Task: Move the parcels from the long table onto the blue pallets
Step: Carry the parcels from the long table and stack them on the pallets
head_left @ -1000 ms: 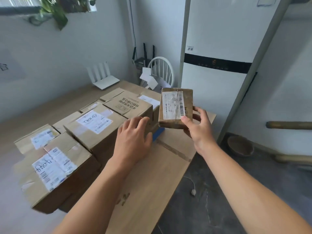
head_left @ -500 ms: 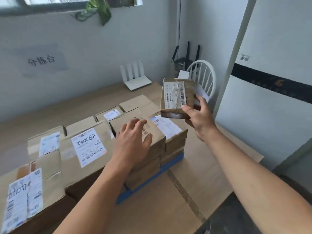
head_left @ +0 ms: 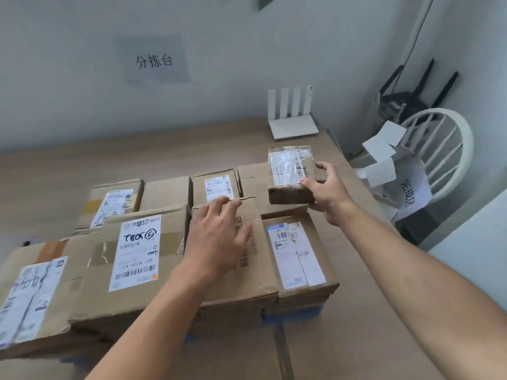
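My right hand [head_left: 326, 192] grips a small brown parcel [head_left: 290, 174] with a taped white label, holding it just over the far right boxes of the stack. Several cardboard parcels [head_left: 137, 253] with shipping labels lie packed together on a blue pallet [head_left: 293, 314], of which only a thin blue edge shows under the front right boxes. My left hand [head_left: 219, 237] lies flat with spread fingers on a printed carton [head_left: 247, 270] in the middle of the stack.
The pallet sits on a wooden table [head_left: 343, 338]. A white router [head_left: 292, 119] stands at the table's far edge by the wall. A white chair [head_left: 441, 154] with loose papers stands at the right. A paper sign [head_left: 153, 60] hangs on the wall.
My view swung left and down over the stack. My right hand carried the small parcel down from mid-air to just above the far right boxes. My left hand stayed on the middle carton.
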